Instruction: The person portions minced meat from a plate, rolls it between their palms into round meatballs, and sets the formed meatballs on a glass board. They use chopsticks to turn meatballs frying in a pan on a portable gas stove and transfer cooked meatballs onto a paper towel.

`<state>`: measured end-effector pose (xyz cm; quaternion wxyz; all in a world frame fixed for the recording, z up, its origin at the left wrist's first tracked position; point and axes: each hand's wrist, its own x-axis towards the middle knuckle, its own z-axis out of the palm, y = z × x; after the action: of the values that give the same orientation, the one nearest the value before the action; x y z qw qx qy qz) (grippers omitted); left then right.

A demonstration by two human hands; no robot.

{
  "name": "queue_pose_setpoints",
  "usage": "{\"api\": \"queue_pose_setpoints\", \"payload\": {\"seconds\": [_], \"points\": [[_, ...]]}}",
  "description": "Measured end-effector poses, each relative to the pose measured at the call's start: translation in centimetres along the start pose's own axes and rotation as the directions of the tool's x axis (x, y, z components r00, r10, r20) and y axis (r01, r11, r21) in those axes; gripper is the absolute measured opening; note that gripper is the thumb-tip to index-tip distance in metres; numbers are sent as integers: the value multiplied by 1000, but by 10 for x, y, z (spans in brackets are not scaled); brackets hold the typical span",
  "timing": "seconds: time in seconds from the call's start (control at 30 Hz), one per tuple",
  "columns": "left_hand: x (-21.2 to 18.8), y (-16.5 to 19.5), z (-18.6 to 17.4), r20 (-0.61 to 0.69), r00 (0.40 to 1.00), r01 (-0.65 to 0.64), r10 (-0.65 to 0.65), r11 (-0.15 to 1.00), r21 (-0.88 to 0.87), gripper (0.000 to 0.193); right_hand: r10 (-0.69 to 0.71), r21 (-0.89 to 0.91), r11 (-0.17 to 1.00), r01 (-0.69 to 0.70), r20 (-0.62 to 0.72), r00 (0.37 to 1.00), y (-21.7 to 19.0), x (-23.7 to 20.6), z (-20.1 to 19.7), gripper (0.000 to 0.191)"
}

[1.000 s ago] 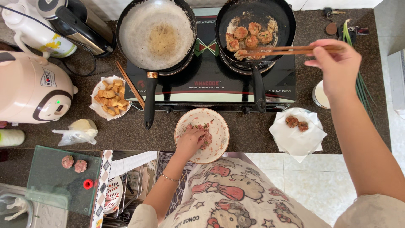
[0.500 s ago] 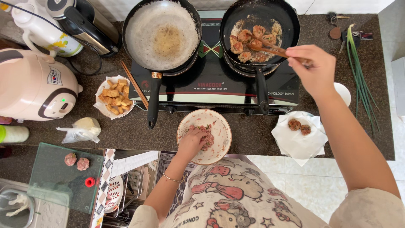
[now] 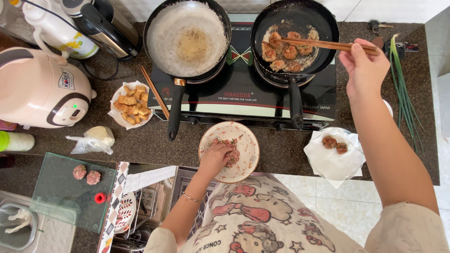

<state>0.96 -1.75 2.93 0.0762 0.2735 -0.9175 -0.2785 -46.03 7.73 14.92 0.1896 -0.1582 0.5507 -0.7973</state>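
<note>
At the counter's left edge we see a pink rice cooker (image 3: 40, 93), w/ a paper-lined bowl of fried tofu (image 3: 131, 106) beside it, prob. draining oil. Near the front edge sits a patterned bowl of raw mince (image 3: 233, 151); our left hand (image 3: 214, 158) is in it, fingers curled into the meat, pinching a portion. On the cooktop, back of counter, the right pan (image 3: 294, 40) holds browning meatballs (image 3: 286, 51). Our right hand (image 3: 363, 70) grips chopsticks (image 3: 323, 44), tips over the meatballs, kept long to stay off the heat. Two done ones rest on paper (image 3: 333, 157) near the front edge.
</note>
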Motion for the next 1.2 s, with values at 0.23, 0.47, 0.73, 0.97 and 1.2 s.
{"api": "queue_pose_setpoints", "payload": {"seconds": [0.23, 0.47, 0.73, 0.97, 1.2], "points": [[-1, -1, 2, 1, 1000, 18, -18, 1000, 10, 33, -100, -7, 995, 100, 15, 995, -5, 5, -11, 14], [2, -3, 6, 19, 1000, 19, -20, 1000, 23, 33, -341, -405, 769, 494, 393, 854, -28, -19, -20, 15], [3, 0, 6, 18, 1000, 18, -19, 1000, 22, 32, -298, -459, 568, 683, 659, 691, -52, -35, -6, 15], [2, 3, 3, 17, 999, 31, -32, 999, 25, 32, -292, -501, 449, 740, 700, 652, -56, -34, 3, 16], [3, 1, 6, -1, 999, 35, -35, 999, 25, 32, -365, -497, 647, 578, 463, 807, -20, -28, -3, 14]]}}
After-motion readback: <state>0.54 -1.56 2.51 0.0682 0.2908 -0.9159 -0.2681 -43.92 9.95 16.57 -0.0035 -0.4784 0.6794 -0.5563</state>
